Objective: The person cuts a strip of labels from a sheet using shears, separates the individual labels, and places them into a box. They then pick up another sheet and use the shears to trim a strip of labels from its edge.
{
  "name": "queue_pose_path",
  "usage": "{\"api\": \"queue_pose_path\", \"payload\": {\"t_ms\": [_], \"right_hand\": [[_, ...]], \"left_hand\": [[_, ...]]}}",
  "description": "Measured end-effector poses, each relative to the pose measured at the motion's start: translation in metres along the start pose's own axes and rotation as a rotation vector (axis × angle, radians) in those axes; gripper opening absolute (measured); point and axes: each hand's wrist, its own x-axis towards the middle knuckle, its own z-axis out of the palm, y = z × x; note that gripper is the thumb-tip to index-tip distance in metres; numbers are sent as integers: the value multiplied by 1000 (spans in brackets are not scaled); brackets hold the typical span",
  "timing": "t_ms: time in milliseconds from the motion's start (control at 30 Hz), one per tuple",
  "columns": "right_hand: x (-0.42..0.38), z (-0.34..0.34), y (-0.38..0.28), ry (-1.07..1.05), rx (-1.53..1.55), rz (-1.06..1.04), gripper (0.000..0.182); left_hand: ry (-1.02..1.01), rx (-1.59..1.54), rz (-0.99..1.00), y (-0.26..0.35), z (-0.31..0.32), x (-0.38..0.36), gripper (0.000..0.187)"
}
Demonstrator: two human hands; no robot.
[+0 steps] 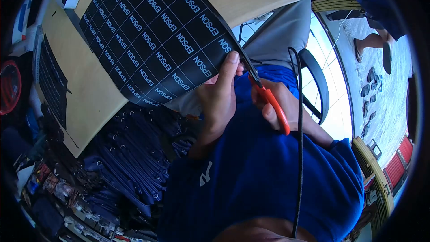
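My left hand (217,92) is closed on the lower right edge of a black sheet (152,40) with a white grid and repeated EPSON lettering. Its thumb presses on the printed face, and the fingers are mostly hidden behind the sheet. Orange-handled scissors (274,105) sit in my right hand (283,101), fingers wrapped around the handles. Their dark blades run along the sheet's right edge, close to my left thumb. The sheet bends down over the corner of a light wooden table (101,107).
Another dark printed sheet (54,80) lies on the table beside a ruler-like strip (37,54). Dark blue straps with metal rings (130,152) are piled below. A black cord (300,170) hangs before my blue shirt. At the right are a person's leg (371,47) and several sandals (371,85).
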Motion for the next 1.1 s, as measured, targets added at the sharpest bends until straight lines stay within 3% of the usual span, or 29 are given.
{"api": "queue_pose_path", "payload": {"t_ms": [367, 867, 1100], "right_hand": [[5, 1, 0, 13, -37, -40, 71], [4, 5, -3, 41, -15, 100, 54], [6, 5, -1, 74, -34, -17, 58]], "left_hand": [[11, 56, -58, -5, -6, -9, 4], [-49, 75, -31, -3, -9, -9, 2], [-36, 98, 2, 0, -9, -9, 2]]}}
